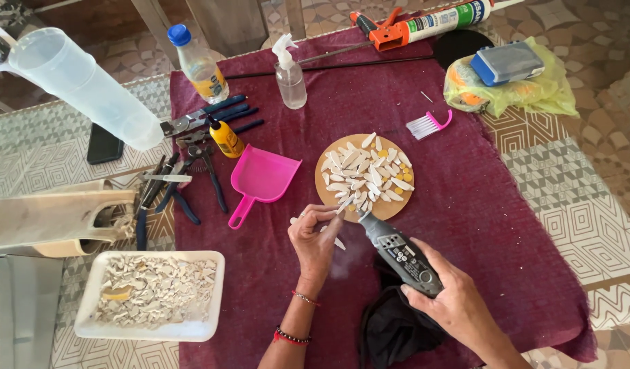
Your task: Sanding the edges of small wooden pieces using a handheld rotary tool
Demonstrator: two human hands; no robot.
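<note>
Maroon cloth point(465, 205), rotary tool point(397, 251) pointing up-left, right hand point(451, 301)

A dark red cloth point(465, 205) covers the table point(568, 178), whose top shows a grey and tan geometric pattern. The dustpan point(260, 179) and small brush point(430, 125) are bright pink. White pieces point(359, 174) lie on a tan wooden disc point(397, 206). The rotary tool point(399, 251) is grey and black. A yellow bottle point(226, 138) has a black cap. The tray point(192, 331) is white, the plastic bag point(544, 96) yellow-green.
</note>
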